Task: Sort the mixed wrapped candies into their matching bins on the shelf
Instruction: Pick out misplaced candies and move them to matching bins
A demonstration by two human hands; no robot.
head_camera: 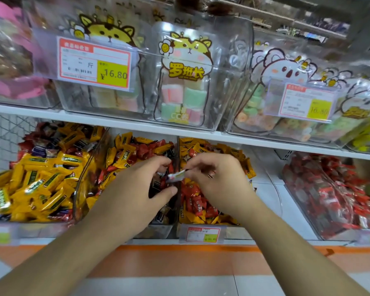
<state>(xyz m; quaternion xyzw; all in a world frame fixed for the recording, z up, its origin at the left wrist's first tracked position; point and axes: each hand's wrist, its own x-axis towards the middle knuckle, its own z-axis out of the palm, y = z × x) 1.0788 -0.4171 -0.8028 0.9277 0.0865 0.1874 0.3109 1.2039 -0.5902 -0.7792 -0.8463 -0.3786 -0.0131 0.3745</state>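
The right hand [214, 180] pinches a white-wrapped candy [176, 175] above the divider edge between two mixed bins [158, 228]; the left hand [137, 184], fingers loosely spread, hovers just beside it.

Two white shelves [124, 124]: clear bins of wrapped candies [41, 180] below, clear boxes of bagged sweets [179, 82] above.

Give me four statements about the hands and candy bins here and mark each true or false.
1. The right hand pinches a small pale-wrapped candy. True.
2. The left hand grips a yellow candy. False: its fingers are loosely spread and hold nothing.
3. The far-left bin holds mainly yellow-wrapped candies. True.
4. The yellow price tag on the upper shelf reads 26.80. False: it reads 16.80.
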